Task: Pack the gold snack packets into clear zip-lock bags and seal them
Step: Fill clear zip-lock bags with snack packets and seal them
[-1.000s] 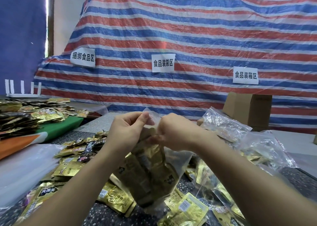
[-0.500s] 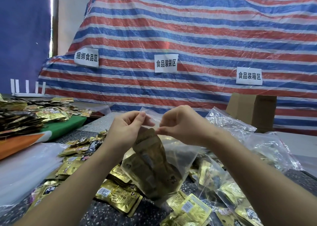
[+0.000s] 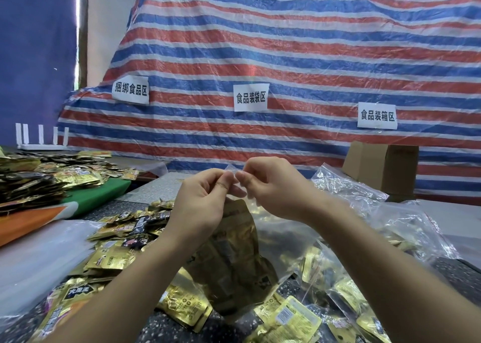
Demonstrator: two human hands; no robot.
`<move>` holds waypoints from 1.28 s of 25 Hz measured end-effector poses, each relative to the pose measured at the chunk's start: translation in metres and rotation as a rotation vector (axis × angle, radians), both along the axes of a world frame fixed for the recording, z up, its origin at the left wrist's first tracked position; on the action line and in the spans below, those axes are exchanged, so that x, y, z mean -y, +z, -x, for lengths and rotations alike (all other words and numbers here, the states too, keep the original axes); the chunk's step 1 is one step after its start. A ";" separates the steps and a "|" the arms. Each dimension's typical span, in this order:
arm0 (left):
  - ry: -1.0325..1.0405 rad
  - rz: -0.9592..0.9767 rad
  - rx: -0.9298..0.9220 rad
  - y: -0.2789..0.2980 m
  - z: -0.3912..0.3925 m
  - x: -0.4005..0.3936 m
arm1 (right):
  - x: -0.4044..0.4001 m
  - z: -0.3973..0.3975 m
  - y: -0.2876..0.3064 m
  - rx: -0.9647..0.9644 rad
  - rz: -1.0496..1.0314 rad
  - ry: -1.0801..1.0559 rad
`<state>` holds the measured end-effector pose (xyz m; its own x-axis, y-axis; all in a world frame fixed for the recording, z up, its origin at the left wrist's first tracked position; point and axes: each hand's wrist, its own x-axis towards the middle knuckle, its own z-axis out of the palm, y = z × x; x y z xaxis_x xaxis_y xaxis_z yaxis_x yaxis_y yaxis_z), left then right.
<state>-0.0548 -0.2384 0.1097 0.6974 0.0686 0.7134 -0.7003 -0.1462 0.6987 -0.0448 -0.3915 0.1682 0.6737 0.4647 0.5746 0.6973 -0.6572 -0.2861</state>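
A clear zip-lock bag holding several gold snack packets hangs above the table in the middle of the view. My left hand and my right hand pinch its top strip between thumbs and fingers, fingertips almost touching. The zip strip itself is mostly hidden by my fingers. Loose gold packets lie scattered on the speckled table below and to the left.
Filled clear bags pile up at the right. A cardboard box stands at the back right. Stacks of packets lie on green and orange boards at the left. A striped tarp with white paper labels backs the table.
Both hands have lifted the bag higher and moved closer together along its top edge; the bag hangs straighter.
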 end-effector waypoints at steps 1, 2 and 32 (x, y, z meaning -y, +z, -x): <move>-0.001 0.004 -0.002 0.000 0.001 0.001 | 0.001 0.001 0.000 -0.029 0.016 -0.009; 0.001 0.006 -0.007 0.001 0.001 0.001 | 0.001 0.003 0.000 -0.057 0.030 -0.007; 0.331 -0.222 0.221 0.001 0.005 0.005 | -0.008 0.012 -0.008 -0.024 -0.154 -0.080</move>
<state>-0.0595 -0.2432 0.1102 0.4933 0.0904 0.8652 -0.7195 -0.5166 0.4642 -0.0568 -0.3837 0.1601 0.7197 0.3167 0.6179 0.6360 -0.6576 -0.4038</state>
